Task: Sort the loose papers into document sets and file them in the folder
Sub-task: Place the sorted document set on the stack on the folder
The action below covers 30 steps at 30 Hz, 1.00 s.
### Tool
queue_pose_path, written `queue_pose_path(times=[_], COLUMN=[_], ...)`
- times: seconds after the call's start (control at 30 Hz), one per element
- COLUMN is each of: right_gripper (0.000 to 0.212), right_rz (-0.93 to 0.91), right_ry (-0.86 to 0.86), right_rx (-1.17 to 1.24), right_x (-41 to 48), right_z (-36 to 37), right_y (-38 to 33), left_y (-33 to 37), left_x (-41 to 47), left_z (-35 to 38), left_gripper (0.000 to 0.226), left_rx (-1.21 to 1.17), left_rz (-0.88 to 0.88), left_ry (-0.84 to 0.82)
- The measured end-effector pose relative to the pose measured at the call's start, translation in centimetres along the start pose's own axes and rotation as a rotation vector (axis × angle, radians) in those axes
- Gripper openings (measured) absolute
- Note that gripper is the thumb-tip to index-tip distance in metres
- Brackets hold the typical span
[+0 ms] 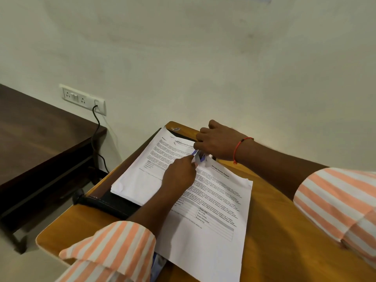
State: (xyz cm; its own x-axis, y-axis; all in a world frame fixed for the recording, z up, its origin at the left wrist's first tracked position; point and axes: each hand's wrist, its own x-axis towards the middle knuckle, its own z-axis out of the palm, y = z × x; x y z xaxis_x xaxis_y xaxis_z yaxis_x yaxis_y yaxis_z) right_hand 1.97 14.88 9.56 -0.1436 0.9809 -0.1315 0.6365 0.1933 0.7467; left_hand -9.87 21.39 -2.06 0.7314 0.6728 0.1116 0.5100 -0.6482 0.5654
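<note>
Two piles of printed papers lie on an open dark folder (105,202) on a small wooden desk (284,231). The far stack (146,165) has an internship document on top. The near sheet (213,210) is a health report. My left hand (179,176) pinches a small blue and white clip (198,156) where the two piles meet. My right hand (217,143), with a red thread on its wrist, curls its fingers round the same clip from above at the folder's far edge. The clip's exact shape is mostly hidden by my fingers.
A dark wooden table (40,139) stands to the left, a gap apart from the desk. A wall socket plate (83,98) with a black cable (95,135) plugged in sits on the pale wall. Bare desk shows at the right.
</note>
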Motion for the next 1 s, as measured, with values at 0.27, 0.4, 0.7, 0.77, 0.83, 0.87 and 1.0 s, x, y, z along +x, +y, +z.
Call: queue_pose_path(times=[0.27, 0.4, 0.7, 0.77, 0.83, 0.87, 1.0], right_gripper=[0.033, 0.037, 0.030, 0.029, 0.030, 0.030, 0.030], right_rz=[-0.003, -0.010, -0.053, -0.054, -0.057, -0.060, -0.078], right_ry=[-0.053, -0.039, -0.043, -0.053, -0.055, -0.053, -0.028], right_rx=[-0.053, -0.037, 0.011, 0.004, 0.001, 0.004, 0.005], right_x=[0.3, 0.0, 0.0, 0.1, 0.2, 0.3, 0.3], right_z=[-0.1, 0.0, 0.4, 0.5, 0.5, 0.5, 0.7], right_y=[-0.6, -0.1, 0.6, 0.7, 0.6, 0.6, 0.6], left_y=[0.1, 0.3, 0.3, 0.2, 0.2, 0.2, 0.2], left_x=[-0.1, -0.3, -0.1, -0.1, -0.1, -0.1, -0.2], left_z=[-0.2, -0.3, -0.2, -0.1, -0.1, -0.1, -0.1], left_gripper=[0.037, 0.035, 0.041, 0.041, 0.040, 0.040, 0.040], left_rx=[0.057, 0.037, -0.007, -0.027, -0.041, -0.042, -0.045], left_rz=[0.016, 0.020, -0.025, -0.037, -0.039, -0.037, -0.042], left_ry=[-0.026, 0.000, -0.039, -0.043, -0.045, -0.044, -0.049])
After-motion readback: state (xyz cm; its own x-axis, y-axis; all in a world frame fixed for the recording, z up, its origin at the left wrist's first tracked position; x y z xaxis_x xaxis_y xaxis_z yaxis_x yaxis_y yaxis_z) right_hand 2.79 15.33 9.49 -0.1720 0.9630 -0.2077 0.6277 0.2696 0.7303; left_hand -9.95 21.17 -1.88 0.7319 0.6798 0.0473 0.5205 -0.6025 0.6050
